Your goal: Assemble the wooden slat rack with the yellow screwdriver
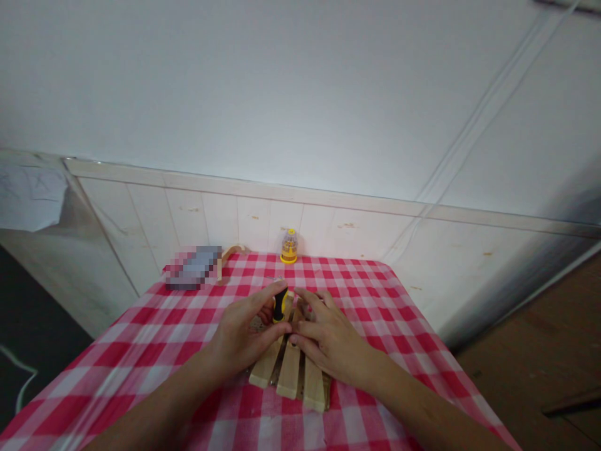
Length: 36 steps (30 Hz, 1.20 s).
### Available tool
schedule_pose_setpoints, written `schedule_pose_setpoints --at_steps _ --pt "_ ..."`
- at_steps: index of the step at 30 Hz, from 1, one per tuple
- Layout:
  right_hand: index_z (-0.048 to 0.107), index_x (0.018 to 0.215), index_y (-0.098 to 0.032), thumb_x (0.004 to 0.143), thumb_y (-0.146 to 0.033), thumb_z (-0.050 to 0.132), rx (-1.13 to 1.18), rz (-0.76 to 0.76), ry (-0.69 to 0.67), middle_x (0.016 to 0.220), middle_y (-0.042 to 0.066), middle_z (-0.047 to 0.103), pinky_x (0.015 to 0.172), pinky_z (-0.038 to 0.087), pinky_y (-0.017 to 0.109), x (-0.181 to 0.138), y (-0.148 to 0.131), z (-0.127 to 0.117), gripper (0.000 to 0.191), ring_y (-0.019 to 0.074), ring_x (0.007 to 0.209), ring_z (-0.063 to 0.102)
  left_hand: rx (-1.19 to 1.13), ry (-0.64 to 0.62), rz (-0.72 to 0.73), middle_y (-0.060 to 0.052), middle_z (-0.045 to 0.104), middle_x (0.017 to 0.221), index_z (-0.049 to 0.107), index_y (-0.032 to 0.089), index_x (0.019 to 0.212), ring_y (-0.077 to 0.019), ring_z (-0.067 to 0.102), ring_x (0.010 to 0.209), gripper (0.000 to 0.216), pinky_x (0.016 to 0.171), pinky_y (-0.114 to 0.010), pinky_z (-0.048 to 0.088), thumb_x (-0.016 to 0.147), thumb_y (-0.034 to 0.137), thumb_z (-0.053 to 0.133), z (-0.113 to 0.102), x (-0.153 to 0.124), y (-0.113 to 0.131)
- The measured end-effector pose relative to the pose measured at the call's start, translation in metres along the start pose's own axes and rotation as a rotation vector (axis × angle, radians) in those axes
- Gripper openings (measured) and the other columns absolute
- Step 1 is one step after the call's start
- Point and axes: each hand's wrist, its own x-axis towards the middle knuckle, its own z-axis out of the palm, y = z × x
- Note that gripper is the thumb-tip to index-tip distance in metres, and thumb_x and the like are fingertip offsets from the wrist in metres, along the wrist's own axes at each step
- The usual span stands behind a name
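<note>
wooden slats point(290, 373) lie fanned out near the middle of the worktop point(385, 300). left hand point(241, 326) has its grip closed around a screwdriver point(280, 305), handle upright, presumably to point it down. right hand point(331, 332) touches slats, likely steadying; can't tell if its grip closes. screwdriver tip hidden; pixelated object point(195, 269) unreadable.

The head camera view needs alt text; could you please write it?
A person's left hand holds a black and yellow handle at wooden slats, the right hand touching them, on a red checked tablecloth; a yellow-topped container stands behind.
</note>
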Motion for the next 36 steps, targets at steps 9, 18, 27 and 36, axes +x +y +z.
schedule_pose_setpoints --at_steps 9,18,27,36 --pt "0.077 0.114 -0.03 0.101 -0.03 0.062 0.001 0.007 -0.009 0.156 0.009 0.041 0.11 0.045 0.053 0.0008 -0.0007 -0.0011 0.02 0.0322 0.133 0.042 -0.027 -0.053 -0.033 0.0 0.077 0.095 0.055 0.028 0.143 -0.0139 0.072 0.076 0.064 0.072 -0.023 0.061 0.084 0.019 0.078 -0.0014 0.0001 -0.0002" --pt "0.076 0.115 -0.031 0.103 -0.031 0.06 0.003 -0.011 -0.005 0.155 0.008 0.041 0.109 0.047 0.053 -0.0007 0.0004 0.0006 0.021 0.0311 0.13 0.043 -0.194 -0.142 -0.108 0.0 0.078 0.103 0.05 0.033 0.148 -0.0138 0.075 0.087 0.068 0.079 -0.022 0.06 0.088 0.012 0.072 -0.0023 0.0007 0.0036" --pt "0.078 0.111 -0.029 0.103 -0.033 0.06 -0.018 0.011 -0.034 0.157 0.008 0.041 0.11 0.045 0.052 0.0005 -0.0001 -0.0003 0.02 0.0314 0.133 0.041 -0.273 -0.199 -0.173 -0.004 0.079 0.107 0.049 0.029 0.15 -0.0197 0.077 0.096 0.065 0.085 -0.03 0.061 0.09 0.013 0.068 -0.0037 0.0013 0.0045" --pt "0.078 0.112 -0.03 0.102 -0.033 0.06 -0.017 0.012 -0.029 0.156 0.008 0.042 0.11 0.046 0.054 0.0005 -0.0017 -0.0021 0.02 0.0318 0.133 0.043 -0.293 -0.172 -0.195 -0.006 0.08 0.104 0.051 0.028 0.148 -0.0211 0.078 0.092 0.065 0.079 -0.031 0.063 0.087 0.01 0.067 -0.0037 0.0036 0.0056"
